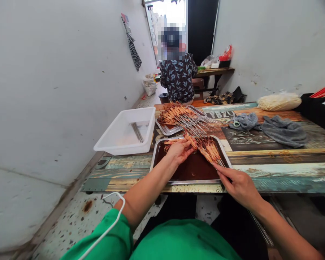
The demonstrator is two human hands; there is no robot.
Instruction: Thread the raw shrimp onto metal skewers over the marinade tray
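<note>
A metal tray (191,182) of dark brown liquid lies before me at the table's edge. My left hand (180,151) reaches over its far side, fingers closed on an orange-brown meat piece (191,141). Just right of it, skewered meat (209,151) rests across the tray's right half, stringy ends pointing away from me. At the near end of these metal skewers, my right hand (238,182) pinches one or more between thumb and fingers; I cannot tell how many. Behind, a second tray (165,130) bears a heap of similar meat skewers (176,115), their bare metal ends pointing right.
To the left stands a white plastic bin (116,141) with metal skewers (137,133) inside. Grey cloths (284,131), a bagged pale bundle (279,100) and a black box (316,112) lie on the right. A person (177,77) sits beyond the table, back turned.
</note>
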